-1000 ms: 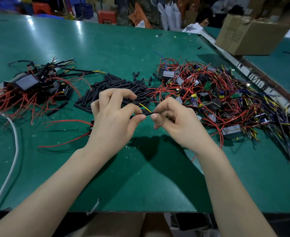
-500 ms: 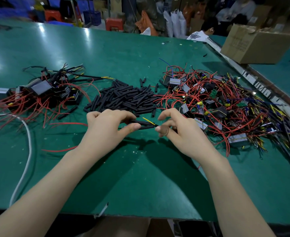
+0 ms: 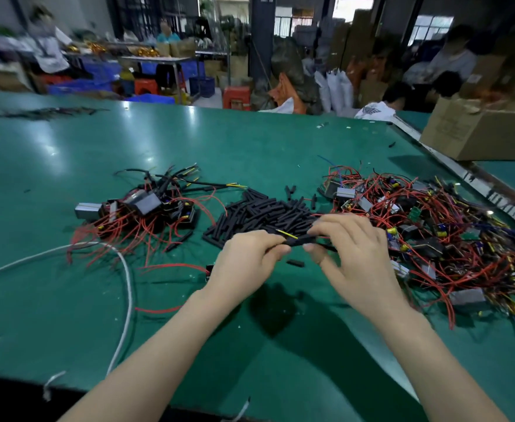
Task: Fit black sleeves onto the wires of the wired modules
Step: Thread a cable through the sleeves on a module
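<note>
My left hand (image 3: 245, 263) and my right hand (image 3: 352, 254) meet above the green table (image 3: 250, 141), both pinching a black sleeve (image 3: 298, 241) with a yellow wire tip (image 3: 286, 233) poking out of it. A red wire (image 3: 171, 265) trails left from under my left hand; the module it belongs to is mostly hidden. Just behind my hands lies a heap of loose black sleeves (image 3: 262, 214). A big tangle of wired modules (image 3: 438, 233) with red wires sits to the right. A smaller pile of modules (image 3: 146, 208), some with black sleeves on, lies to the left.
A white cable (image 3: 125, 275) loops across the table at the left. One stray black sleeve (image 3: 295, 263) lies on the table below my hands. A cardboard box (image 3: 478, 129) stands at the far right beyond a metal rail (image 3: 463, 175). People sit behind the table.
The camera has tilted up, showing more of the room. My hands stay together on the sleeve and wire, now held a little farther from me, over the near edge of the sleeve heap.
</note>
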The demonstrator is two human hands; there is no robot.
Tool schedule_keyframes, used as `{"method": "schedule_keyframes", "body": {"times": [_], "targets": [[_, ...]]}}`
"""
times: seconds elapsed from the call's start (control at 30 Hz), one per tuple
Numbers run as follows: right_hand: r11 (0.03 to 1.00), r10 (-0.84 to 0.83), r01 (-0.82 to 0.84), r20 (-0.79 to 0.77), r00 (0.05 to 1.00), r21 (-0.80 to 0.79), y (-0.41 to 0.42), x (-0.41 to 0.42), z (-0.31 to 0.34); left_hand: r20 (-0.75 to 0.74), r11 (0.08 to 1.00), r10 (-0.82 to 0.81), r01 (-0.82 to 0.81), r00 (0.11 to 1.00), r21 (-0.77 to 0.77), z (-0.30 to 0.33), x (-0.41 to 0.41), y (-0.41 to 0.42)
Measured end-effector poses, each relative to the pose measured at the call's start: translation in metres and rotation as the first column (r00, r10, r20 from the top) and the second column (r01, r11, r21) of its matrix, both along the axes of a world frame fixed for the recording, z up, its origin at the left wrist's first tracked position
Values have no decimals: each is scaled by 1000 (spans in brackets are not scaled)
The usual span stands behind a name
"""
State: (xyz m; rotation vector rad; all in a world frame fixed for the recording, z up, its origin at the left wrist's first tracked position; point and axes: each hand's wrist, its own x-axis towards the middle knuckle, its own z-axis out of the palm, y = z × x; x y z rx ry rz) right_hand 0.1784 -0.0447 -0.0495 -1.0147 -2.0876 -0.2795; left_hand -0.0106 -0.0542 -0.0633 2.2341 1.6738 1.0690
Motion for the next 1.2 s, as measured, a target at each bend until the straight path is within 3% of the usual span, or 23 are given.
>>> {"method": "schedule_keyframes", "body": {"times": [0.07, 0.13, 0.3, 0.47, 0.63, 0.73, 0.83, 0.9, 1.1, 1.2], "targets": [[990, 31, -18, -86, 996, 143, -4, -16, 5, 137, 996, 70, -77, 988, 46, 10, -9, 5], [988, 110, -98, -98, 989, 121, -7, -35, 7, 244, 989, 117, -135, 963, 59, 24, -20, 10], [979, 107, -91, 83, 991, -181, -4, -80, -2, 448, 974, 184, -223, 875, 35, 56, -55, 21], [918, 82, -75, 0, 997, -390, 12, -111, -13, 520, 940, 253, -335, 816, 69, 100, -105, 33], [903, 87, -85, -14, 996, -420, 14, -119, -29, 379, 884, 396, -458, 837, 88, 131, -158, 67], [899, 136, -106, 41, 990, -426, 14, -116, -38, 320, 862, 500, -499, 805, -91, 119, -184, 101], [892, 165, -115, 79, 983, -437, 14, -115, -44, -91, 712, 623, -611, 777, -347, 82, -197, 123], [896, 163, -109, 92, 982, -431, 16, -113, -45, -264, 615, 620, -667, 738, -420, 58, -204, 126], [879, 138, -84, 82, 987, -469, 21, -112, -45, -443, 621, 535, -690, 720, -371, 29, -195, 125], [867, 146, -86, 85, 986, -491, 20, -112, -46, -523, 605, 554, -744, 648, -282, 18, -184, 124]]}}
